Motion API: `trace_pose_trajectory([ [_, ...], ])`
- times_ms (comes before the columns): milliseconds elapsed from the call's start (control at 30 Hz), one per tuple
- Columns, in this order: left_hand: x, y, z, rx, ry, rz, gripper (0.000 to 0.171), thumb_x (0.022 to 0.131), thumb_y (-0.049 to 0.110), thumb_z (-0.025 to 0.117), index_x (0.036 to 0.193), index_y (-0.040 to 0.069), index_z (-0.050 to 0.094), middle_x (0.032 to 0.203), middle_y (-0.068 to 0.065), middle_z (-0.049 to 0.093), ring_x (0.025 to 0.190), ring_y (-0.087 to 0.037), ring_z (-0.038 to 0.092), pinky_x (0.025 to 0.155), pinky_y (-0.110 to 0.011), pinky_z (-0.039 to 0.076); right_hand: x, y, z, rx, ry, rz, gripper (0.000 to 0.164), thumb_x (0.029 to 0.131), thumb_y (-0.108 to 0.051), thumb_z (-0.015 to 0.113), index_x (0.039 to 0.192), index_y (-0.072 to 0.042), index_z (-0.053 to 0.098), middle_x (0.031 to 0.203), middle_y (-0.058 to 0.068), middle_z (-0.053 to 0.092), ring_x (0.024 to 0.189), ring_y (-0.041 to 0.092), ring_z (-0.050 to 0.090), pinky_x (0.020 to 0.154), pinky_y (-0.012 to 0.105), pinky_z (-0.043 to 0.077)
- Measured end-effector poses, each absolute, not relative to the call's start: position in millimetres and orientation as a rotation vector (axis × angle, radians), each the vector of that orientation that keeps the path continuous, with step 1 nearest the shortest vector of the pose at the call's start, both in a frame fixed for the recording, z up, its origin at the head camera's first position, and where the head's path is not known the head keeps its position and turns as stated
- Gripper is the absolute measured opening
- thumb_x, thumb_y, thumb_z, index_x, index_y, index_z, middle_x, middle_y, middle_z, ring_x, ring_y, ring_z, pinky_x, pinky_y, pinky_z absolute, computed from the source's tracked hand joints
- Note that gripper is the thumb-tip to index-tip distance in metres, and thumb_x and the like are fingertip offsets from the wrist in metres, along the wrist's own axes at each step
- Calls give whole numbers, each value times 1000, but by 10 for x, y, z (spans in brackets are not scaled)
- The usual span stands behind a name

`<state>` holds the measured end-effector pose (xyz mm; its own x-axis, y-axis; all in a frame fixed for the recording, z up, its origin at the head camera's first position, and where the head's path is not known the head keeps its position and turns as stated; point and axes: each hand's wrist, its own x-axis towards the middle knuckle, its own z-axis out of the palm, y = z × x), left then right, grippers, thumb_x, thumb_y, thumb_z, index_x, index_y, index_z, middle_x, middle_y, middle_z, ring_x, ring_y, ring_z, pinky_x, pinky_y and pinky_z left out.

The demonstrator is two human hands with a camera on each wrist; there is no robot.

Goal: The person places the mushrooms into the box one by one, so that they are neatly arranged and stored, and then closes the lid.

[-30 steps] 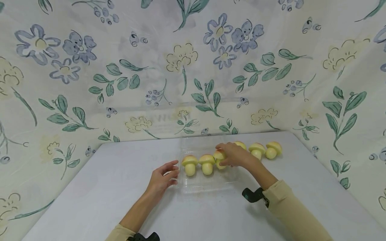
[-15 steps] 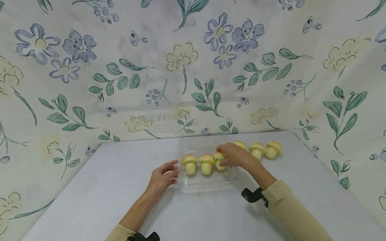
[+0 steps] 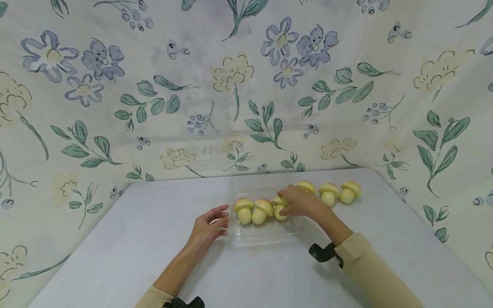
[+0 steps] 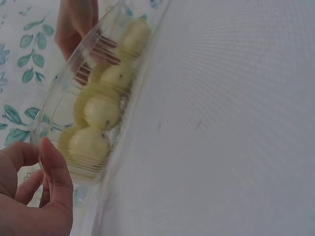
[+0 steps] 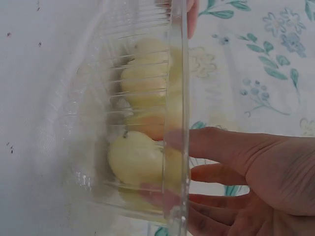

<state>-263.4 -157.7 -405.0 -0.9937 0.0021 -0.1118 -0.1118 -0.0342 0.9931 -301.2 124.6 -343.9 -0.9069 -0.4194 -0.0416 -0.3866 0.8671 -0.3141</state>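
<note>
A row of three pale-yellow toy mushrooms with reddish-tinged caps lies in a clear plastic box [image 3: 265, 238]. My right hand [image 3: 302, 201] reaches over the box's right side. Its thumb and fingers grip the rightmost mushroom [image 3: 280, 211], partly hiding it. The middle mushroom [image 3: 262, 210] leans, its cap tipped right and its stem to the left. Farthest left sits another mushroom [image 3: 244, 210]. At the box's left side is my left hand [image 3: 208, 229]; the left wrist view has its thumb and forefinger pinching the box rim [image 4: 37, 133].
Three more toy mushrooms stand at the back right: one behind my right hand [image 3: 306, 186], a middle mushroom [image 3: 328, 194] and an outer mushroom [image 3: 349, 191]. The white table [image 3: 246, 278] ends at a flowered cloth [image 3: 200, 107]. Black wrist cameras sit at both cuffs.
The middle mushroom has gone from upright to leaning, its stem swung left. The mushroom in my right hand has shifted slightly left and down. My left hand has stayed at the box.
</note>
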Motion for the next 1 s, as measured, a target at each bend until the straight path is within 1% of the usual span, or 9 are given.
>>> trace_pose_trajectory([
  [133, -2631, -1582, -4041, -108, 2129, 2203, 47, 90, 0, 65, 136, 4, 56, 104, -1, 59, 82, -12, 56, 63, -19, 54, -2966, 1326, -3402, -697, 2961, -522, 60, 89, -30, 73, 137, 0, 54, 133, 20, 57, 121, 33, 55, 101, 45, 49],
  [233, -2629, -1585, -4030, -106, 2135, 2202, 46, 90, 0, 65, 135, 5, 57, 104, -1, 59, 83, -12, 56, 63, -19, 54, -2937, 1406, -3370, -741, 3005, -552, 57, 90, -31, 71, 136, 0, 55, 132, 21, 58, 120, 34, 56, 99, 47, 50],
  [367, -2628, -1582, -4018, -113, 2141, 2193, 46, 90, 1, 65, 135, 6, 57, 105, -1, 59, 83, -12, 56, 63, -19, 54, -2909, 1517, -3354, -742, 3033, -615, 54, 91, -31, 70, 135, -3, 56, 129, 20, 59, 104, 29, 62, 89, 43, 54],
  [500, -2628, -1580, -4023, -120, 2143, 2184, 46, 90, 3, 66, 135, 7, 57, 107, -2, 58, 83, -12, 56, 63, -19, 55, -2895, 1627, -3370, -732, 3044, -675, 53, 91, -31, 69, 135, -4, 57, 127, 20, 59, 88, 20, 64, 78, 36, 56],
  [600, -2626, -1584, -4032, -116, 2149, 2174, 46, 91, 3, 66, 136, 7, 57, 109, -3, 58, 84, -12, 56, 64, -19, 55, -2904, 1703, -3389, -732, 3069, -662, 52, 91, -31, 69, 134, -3, 57, 127, 21, 59, 88, 21, 64, 78, 38, 56],
  [733, -2622, -1588, -4040, -109, 2159, 2158, 47, 91, 4, 66, 137, 7, 56, 111, -4, 57, 86, -12, 56, 66, -19, 55, -2924, 1818, -3413, -711, 3094, -623, 53, 91, -34, 69, 134, -5, 58, 126, 21, 60, 95, 26, 64, 83, 44, 54],
  [800, -2621, -1587, -4040, -109, 2159, 2156, 48, 91, 4, 66, 137, 8, 56, 112, -4, 57, 86, -12, 56, 66, -19, 55, -2931, 1891, -3413, -699, 3087, -639, 54, 91, -34, 69, 135, -5, 57, 125, 22, 60, 94, 27, 65, 81, 44, 55],
  [900, -2616, -1585, -4038, -106, 2158, 2160, 48, 90, 4, 66, 137, 8, 56, 111, -4, 57, 86, -12, 56, 66, -19, 55, -2951, 2002, -3413, -669, 3075, -678, 54, 90, -34, 70, 135, -6, 57, 124, 22, 60, 91, 26, 67, 78, 41, 56],
  [1000, -2617, -1584, -4039, -106, 2155, 2164, 48, 90, 4, 66, 137, 7, 56, 111, -4, 57, 86, -12, 56, 66, -19, 55, -2975, 2110, -3409, -668, 3070, -703, 53, 91, -30, 70, 135, -4, 57, 124, 25, 60, 91, 27, 67, 78, 41, 57],
])
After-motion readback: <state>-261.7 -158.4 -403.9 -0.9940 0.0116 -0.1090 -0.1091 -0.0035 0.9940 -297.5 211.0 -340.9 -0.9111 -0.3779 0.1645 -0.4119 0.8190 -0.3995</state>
